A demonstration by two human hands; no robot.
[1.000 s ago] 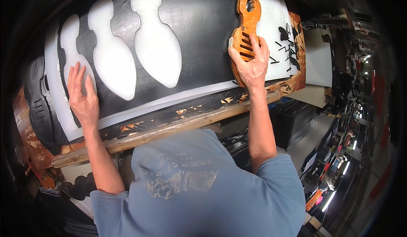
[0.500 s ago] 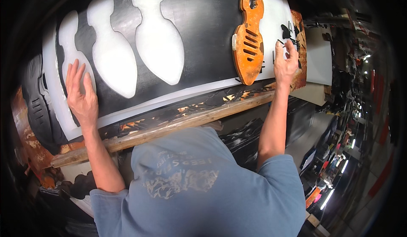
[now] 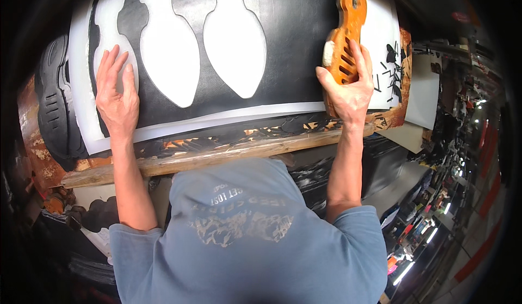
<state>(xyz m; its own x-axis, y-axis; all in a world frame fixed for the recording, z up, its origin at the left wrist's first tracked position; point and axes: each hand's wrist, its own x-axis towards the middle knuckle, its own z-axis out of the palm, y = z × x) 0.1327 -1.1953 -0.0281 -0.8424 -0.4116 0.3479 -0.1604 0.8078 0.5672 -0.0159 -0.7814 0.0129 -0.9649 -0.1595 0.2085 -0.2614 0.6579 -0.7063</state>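
Observation:
My right hand (image 3: 352,94) grips an orange, sole-shaped cutting die (image 3: 352,18) with slots through it, thumb on its left side and fingers over its right. The die is on the right part of a black sheet (image 3: 299,37), its lower tip partly hidden by my hand. My left hand (image 3: 117,100) rests with fingers spread at the leftmost of three sole-shaped openings in the sheet, holding nothing. White shows through the middle opening (image 3: 168,54) and the others. Beneath the sheet lies a white board (image 3: 378,29).
Dark sole-shaped pieces (image 3: 51,103) lie at the left end of the bench. Small black scraps (image 3: 394,70) are scattered at the right end. A wooden beam (image 3: 244,152) runs along the near edge, with more offcuts behind it. Cluttered shelving stands at far right.
My right hand has moved from the scraps at the right end onto the cutting die and taken hold of it. My left hand stays by the leftmost opening. The whole view has shifted.

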